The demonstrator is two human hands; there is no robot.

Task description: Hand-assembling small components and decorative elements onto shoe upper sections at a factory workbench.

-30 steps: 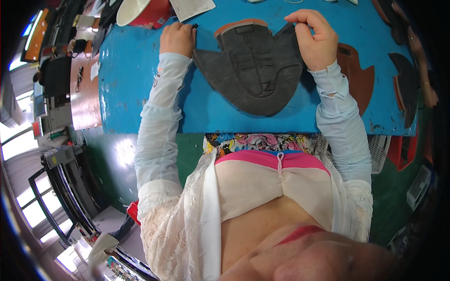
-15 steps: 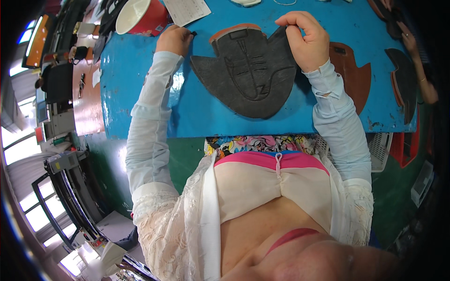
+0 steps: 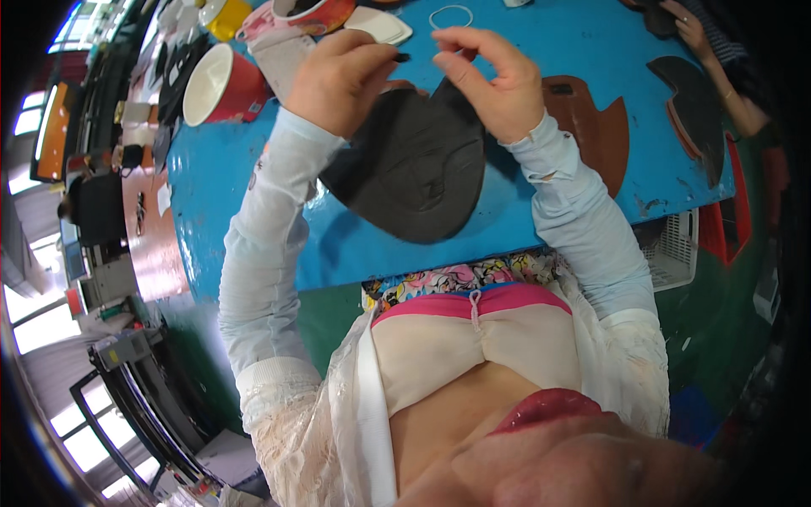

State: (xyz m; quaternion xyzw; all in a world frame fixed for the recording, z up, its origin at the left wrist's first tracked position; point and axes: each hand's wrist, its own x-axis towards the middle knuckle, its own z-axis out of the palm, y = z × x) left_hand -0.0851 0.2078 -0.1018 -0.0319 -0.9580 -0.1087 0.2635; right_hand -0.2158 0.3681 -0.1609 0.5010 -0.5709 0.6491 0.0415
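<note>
A dark grey shoe-upper piece [image 3: 414, 182] with embossed lines lies on the blue table, its rounded end toward me. Over its far left side is my left hand [image 3: 334, 80], fingers pinched on a small black piece [image 3: 403, 57] too small to identify. My right hand [image 3: 498, 84] is above the far right side of the upper piece, with its thumb and index fingertips a little apart and nothing visible between them. Both hands cover parts of the upper's far edge, where a bit of brown edge shows.
Brown leather pieces [image 3: 583, 127] lie to the right, with a dark curved piece [image 3: 697, 110] farther right. At the back left are a red bowl [image 3: 241, 89], a paper sheet [image 3: 283, 59] and a white pad [image 3: 380, 25]. Another person's hand [image 3: 688, 29] is at the far right.
My hands have come closer together, the left moving right with the small black piece. My right hand has let go of the upper's right wing. The view has shifted.
</note>
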